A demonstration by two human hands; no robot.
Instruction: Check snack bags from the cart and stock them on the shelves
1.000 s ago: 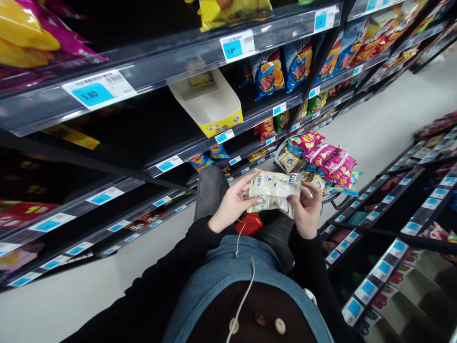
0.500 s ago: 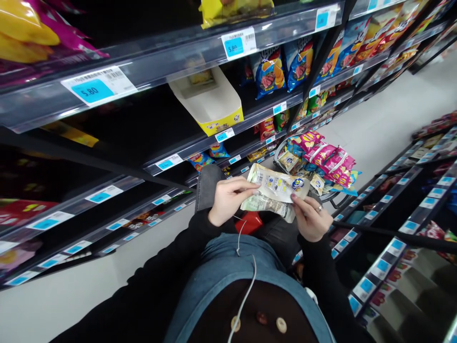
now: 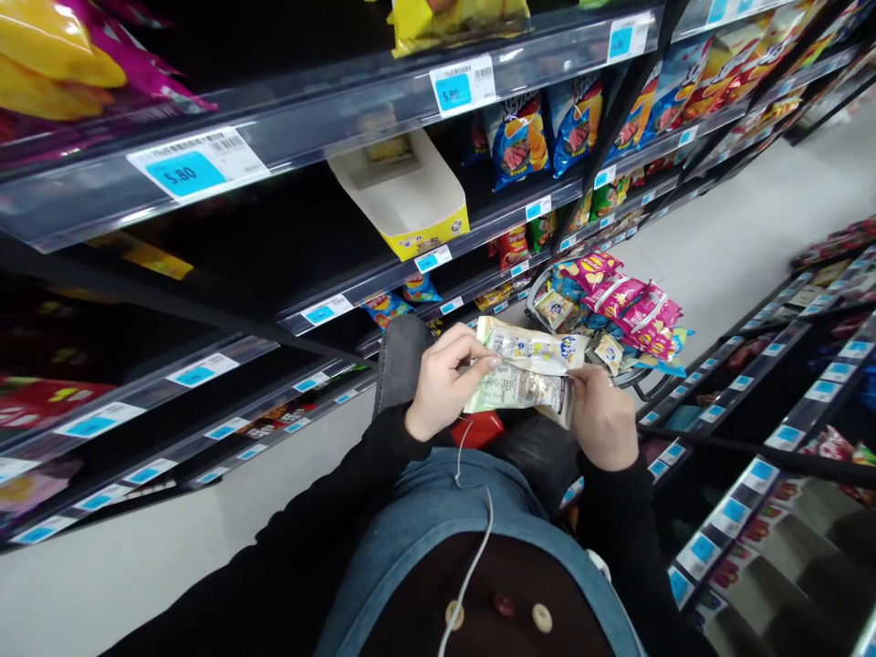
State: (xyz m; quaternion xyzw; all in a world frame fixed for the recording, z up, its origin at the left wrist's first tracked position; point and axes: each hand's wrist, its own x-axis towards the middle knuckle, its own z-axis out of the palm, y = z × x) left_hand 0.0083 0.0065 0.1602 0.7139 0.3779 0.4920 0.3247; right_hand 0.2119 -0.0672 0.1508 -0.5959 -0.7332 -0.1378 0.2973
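Above my lap, a small pale snack packet [image 3: 524, 388] with printed text and a barcode is stretched between both hands, back side up. My left hand [image 3: 448, 379] pinches its left end with thumb and fingers. At the packet's right end, my right hand [image 3: 603, 415] is closed on the edge, its knuckles turned up. Just beyond the hands, a basket [image 3: 537, 306] holds pink chip bags [image 3: 640, 306], blue bags and several similar pale packets [image 3: 608, 351].
On the left shelf sits an open white and yellow carton [image 3: 424, 205] with a packet at its back. Blue chip bags [image 3: 518, 141] stand beyond it. Price tags [image 3: 198, 169] line the shelf edges. Another low shelf [image 3: 759, 465] runs along the right.
My right hand has turned over, knuckles up, and now grips the packet's right edge near its middle seam. The packet's printed lower panel shows more. My left hand keeps its hold.
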